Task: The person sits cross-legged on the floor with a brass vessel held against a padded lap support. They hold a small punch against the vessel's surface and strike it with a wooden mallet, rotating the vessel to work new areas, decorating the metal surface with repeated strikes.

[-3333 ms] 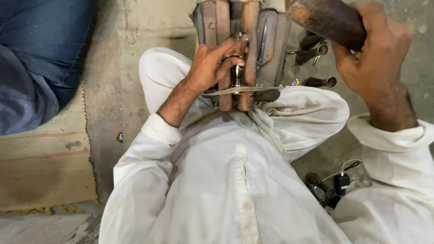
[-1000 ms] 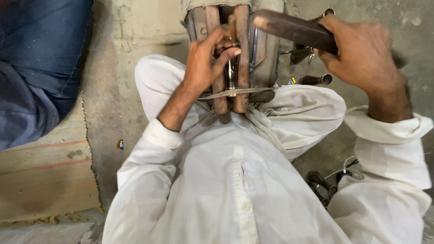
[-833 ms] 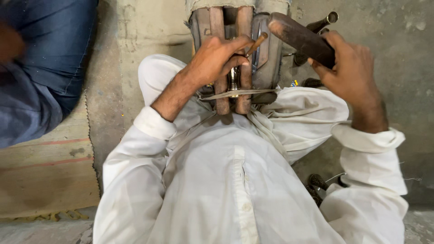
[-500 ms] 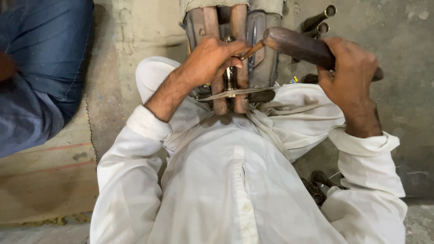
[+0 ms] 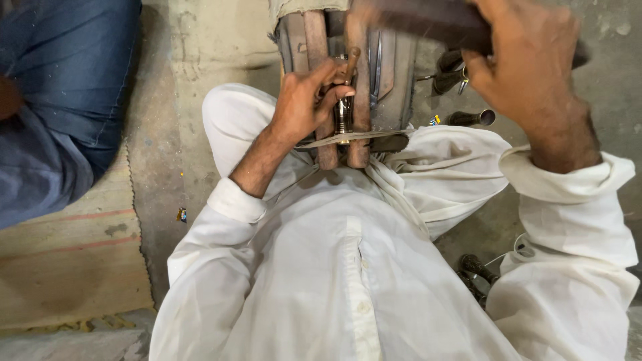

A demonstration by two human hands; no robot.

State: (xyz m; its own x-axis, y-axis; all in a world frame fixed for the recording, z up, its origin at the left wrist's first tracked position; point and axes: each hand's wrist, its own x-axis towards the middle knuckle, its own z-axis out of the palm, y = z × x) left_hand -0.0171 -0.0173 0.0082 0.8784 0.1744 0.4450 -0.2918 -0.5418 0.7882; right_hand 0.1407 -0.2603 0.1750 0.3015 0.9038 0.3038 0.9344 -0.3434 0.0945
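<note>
grey concrete floor [image 5: 200,40] fills the head view, with a worn tan mat [image 5: 67,267] at the lower left and a person in blue clothing [image 5: 60,100] sitting at the left edge. between the wearer's white-trousered knees stands a rusty metal clamp block [image 5: 361,87], made of upright bars side by side. a thin flat metal strip [image 5: 354,137] lies across the bars near their lower ends.

the left hand [image 5: 304,103] is curled narrow, thumb and fingers pinching a small metal pin [image 5: 346,93] that stands upright in the gap between two bars; the pin's shiny lower part touches the strip. the right hand [image 5: 528,67] is wrapped tight around a dark wooden-looking hammer [image 5: 428,20], raised at the top of the view above the block and blurred; its head is hard to make out.

just right of the block, on the floor, lie several dark tubular tools [image 5: 461,87], one with an open round end. more dark tools [image 5: 475,271] and a thin wire lie near the right sleeve, at the lower right.
</note>
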